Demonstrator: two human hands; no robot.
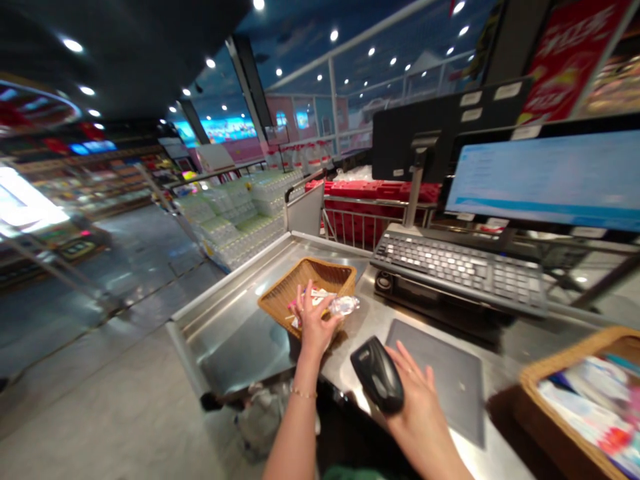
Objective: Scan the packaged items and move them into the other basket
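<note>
My left hand (314, 323) is over the near right side of a woven basket (277, 297), pinching a small item in a clear, shiny wrapper (345, 305) between thumb and fingers. What the wrapper contains is too blurred to make out. Several small, colourful items lie inside the basket, partly hidden behind the hand. A black handheld barcode scanner (377, 373) is in my right hand (420, 410), its head angled up and to the left. Some fingers of that hand stretch out beside the scanner, and its grip is hidden underneath.
The basket sits on a steel counter (235, 353) with a raised rim. A grey mat (445, 373) lies right of the scanner. Behind stand a black keyboard (460, 270) and a lit monitor (550, 177). Another woven basket (560, 427), filled with packages, is at the right edge.
</note>
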